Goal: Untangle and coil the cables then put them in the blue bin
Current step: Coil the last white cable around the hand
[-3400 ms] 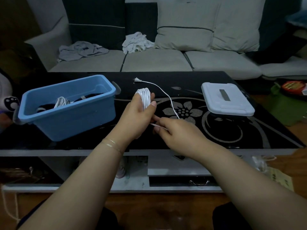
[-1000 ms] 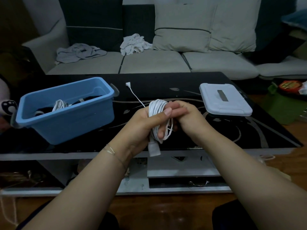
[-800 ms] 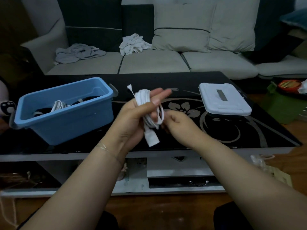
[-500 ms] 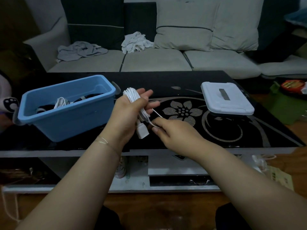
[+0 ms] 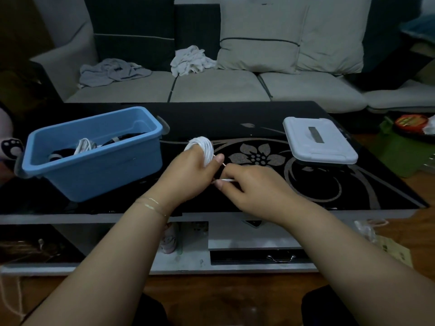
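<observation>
White cable [image 5: 204, 148], wound into a coil, is gripped at frame centre by the left hand [image 5: 190, 175], the loops showing above the curled fingers and thumb. Its loose end is pinched just to the right by the right hand [image 5: 251, 187]. Left of both, the blue bin [image 5: 94, 154] sits on the black table [image 5: 353, 184], other cables inside.

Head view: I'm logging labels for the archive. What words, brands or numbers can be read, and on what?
None can be read.
Red packet at the right edge: print too blurred.
Yellowish paper on the floor: marks too small.
Blue bin, white lid: no text shows.
</observation>
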